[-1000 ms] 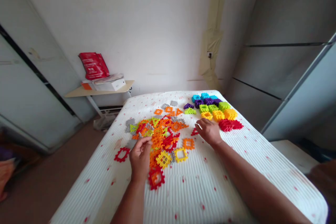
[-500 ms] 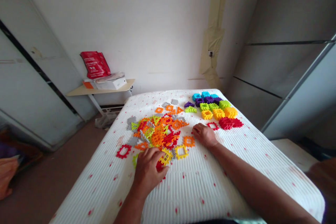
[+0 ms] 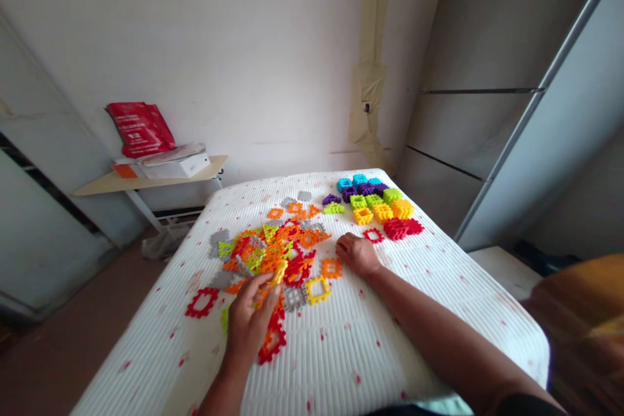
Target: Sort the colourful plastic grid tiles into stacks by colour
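My left hand (image 3: pixel 248 312) pinches a yellow toothed building tile (image 3: pixel 279 272) between thumb and fingers, raised over the near side of a mixed pile of orange, red, green and grey tiles (image 3: pixel 273 250). Just below that hand lies a red square frame tile (image 3: pixel 273 341). My right hand (image 3: pixel 358 253) rests on the bed cover to the right of the pile, its fingers curled; whatever is in them is hidden. Close to it are an orange tile (image 3: pixel 332 268), a red frame tile (image 3: pixel 374 236) and a yellow frame tile (image 3: pixel 317 289).
Stacks sorted by colour stand at the far right: blue (image 3: pixel 359 180), purple (image 3: pixel 364 189), green (image 3: pixel 374 200), yellow (image 3: pixel 383 212) and red (image 3: pixel 396 229). A side table (image 3: pixel 214 168) with a red bag (image 3: pixel 140 130) and a white box (image 3: pixel 178 164) stands by the wall.
My left hand has lifted the yellow tile from the near edge of the pile, uncovering grey and red tiles there. My right hand stays in place. The view has turned rightward.
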A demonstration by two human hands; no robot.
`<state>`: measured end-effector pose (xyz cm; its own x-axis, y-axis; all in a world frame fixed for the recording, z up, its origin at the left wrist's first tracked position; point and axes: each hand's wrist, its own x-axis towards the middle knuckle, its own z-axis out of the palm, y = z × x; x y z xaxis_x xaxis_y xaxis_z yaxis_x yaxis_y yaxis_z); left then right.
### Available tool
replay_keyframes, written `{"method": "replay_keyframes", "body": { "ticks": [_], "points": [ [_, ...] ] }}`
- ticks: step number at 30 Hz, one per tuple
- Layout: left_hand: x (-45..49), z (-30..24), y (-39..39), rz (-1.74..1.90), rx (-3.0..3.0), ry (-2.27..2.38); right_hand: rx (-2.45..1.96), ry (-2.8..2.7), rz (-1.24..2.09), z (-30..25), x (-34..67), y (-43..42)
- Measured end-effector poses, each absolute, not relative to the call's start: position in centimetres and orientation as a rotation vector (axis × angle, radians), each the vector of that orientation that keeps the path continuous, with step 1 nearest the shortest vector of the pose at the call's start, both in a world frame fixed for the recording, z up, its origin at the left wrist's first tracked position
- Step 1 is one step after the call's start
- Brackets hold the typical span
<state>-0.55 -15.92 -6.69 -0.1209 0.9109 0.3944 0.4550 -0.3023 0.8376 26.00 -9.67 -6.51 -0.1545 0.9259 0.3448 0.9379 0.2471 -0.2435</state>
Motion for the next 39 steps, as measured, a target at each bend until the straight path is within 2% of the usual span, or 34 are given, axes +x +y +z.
{"method": "replay_keyframes", "body": {
  "ticks": [7,13,21,28,39],
  "points": [
    [3.3,-3.8,-12.7,1.443,1.231,1.423,-1.682,-2.097,-0.043,-6.7,26.1,-9.6],
    [5.6,-4.8,-10.8,1.505,1.037,1.294,-1.674,-2.094,-0.034,-6.5,26.2,-9.8],
    [5.0,-5.6,-12.0,1.440,1.119,1.275,-1.589,-2.070,0.025,-6.5,25.9,-9.9],
    [4.8,-6.0,-11.9,1.334,1.256,1.333,-0.997,-2.078,0.107,-5.4,23.6,-11.5],
    [5.2,-6.0,-12.1,1.337,1.431,1.304,-1.136,-2.042,0.003,-5.8,20.7,-12.3]
  ]
}}
